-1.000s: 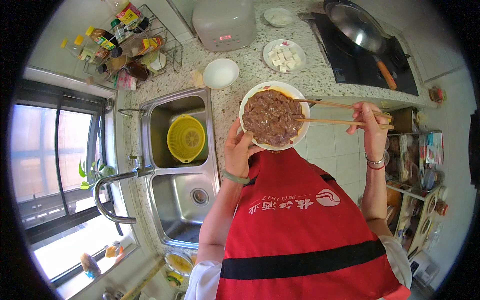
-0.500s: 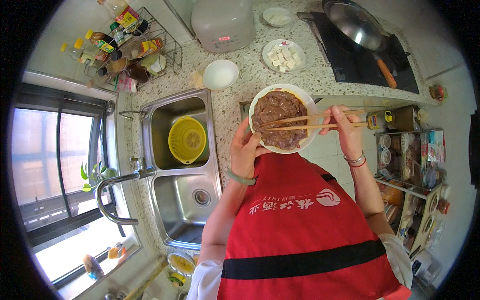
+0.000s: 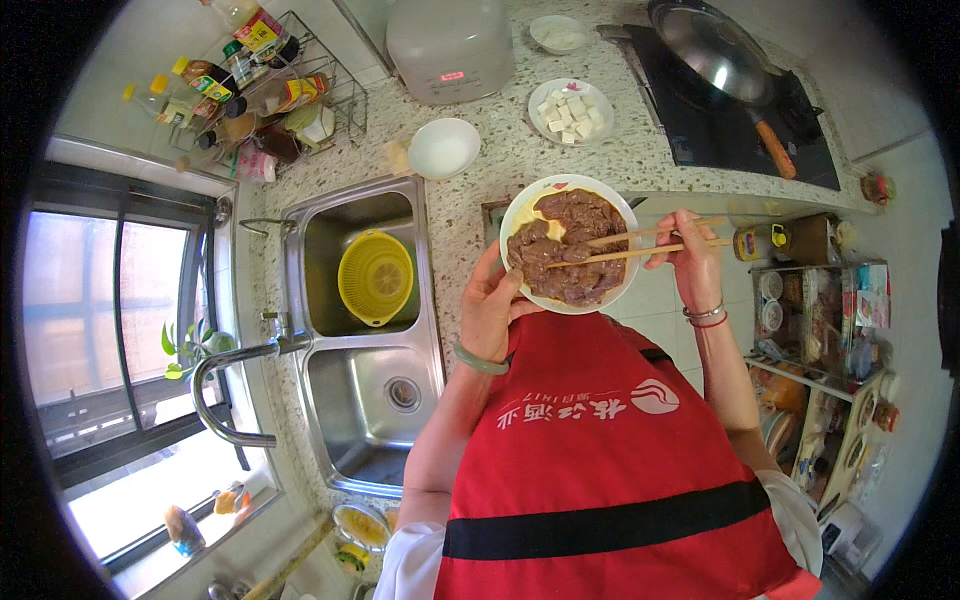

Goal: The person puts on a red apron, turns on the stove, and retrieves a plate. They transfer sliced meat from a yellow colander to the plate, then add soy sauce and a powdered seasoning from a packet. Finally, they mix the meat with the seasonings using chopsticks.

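My left hand (image 3: pixel 490 305) grips the near-left rim of a white bowl (image 3: pixel 633 270), holding it in front of my red apron. Dark brown slices of raw-looking meat (image 3: pixel 590 215) fill most of it, with yellowish liquid showing at the upper left. My right hand (image 3: pixel 690 262) is closed around a pair of wooden chopsticks (image 3: pixel 640 253), whose tips reach in among the meat. Beyond the bowl, a plate of white tofu cubes (image 3: pixel 568 112) rests on the counter. Nearby is a smaller white bowl (image 3: pixel 444 149) with something pale inside.
A steel double sink (image 3: pixel 432 330) with a yellow colander (image 3: pixel 376 278) in one basin lies to my left. A rice cooker (image 3: pixel 448 50) and a rack of bottles (image 3: pixel 260 95) stand at the back. At far right, a lidded wok (image 3: pixel 715 55) sits on the black cooktop (image 3: pixel 740 150).
The chopsticks have pushed through the meat, baring yellowish liquid at the upper left. The bowl sits slightly lower in view.
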Demonstrator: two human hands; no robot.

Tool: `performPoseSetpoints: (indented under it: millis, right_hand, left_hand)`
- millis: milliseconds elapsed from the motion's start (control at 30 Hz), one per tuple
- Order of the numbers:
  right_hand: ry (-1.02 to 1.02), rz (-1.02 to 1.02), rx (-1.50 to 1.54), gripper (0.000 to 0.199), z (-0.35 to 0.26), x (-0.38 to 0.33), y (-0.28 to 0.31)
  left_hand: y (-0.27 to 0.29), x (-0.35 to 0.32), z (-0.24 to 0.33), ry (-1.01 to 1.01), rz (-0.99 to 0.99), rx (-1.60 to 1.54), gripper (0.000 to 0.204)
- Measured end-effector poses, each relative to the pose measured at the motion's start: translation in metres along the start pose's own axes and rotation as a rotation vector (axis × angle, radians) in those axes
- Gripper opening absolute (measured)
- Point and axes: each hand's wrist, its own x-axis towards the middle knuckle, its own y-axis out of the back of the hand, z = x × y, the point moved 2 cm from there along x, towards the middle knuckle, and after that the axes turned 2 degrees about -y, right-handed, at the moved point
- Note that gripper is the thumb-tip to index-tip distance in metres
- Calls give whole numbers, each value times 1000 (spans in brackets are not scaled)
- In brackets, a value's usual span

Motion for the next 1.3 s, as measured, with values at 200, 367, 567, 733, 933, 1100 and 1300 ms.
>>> performPoseSetpoints:
  millis: [200,367,567,733,933,1100,1300]
  right_hand:
    - [81,62,67,38,-23,-4,7]
    - [151,123,-114,40,-42,1,-1]
    - [23,28,-114,41,-21,-6,3]
    - [62,-64,-126,33,-31,-19,-8]
    - [163,-33,-244,27,-31,-19,-19]
    - [208,72,-191,34,-48,-12,8]
    - [-9,6,-6,34,-5,-5,2]
  left_hand:
    - [8,3,1,-7,29,32,47]
    - [3,0,3,-16,5,60,46]
    - [3,0,1,0,13,11,47]
    - [9,3,1,-5,13,35,47]
    - [1,2,2,-27,6,23,48]
    - [7,2,-2,-38,16,25,46]
    - [-2,2,0,-43,-11,41,46]
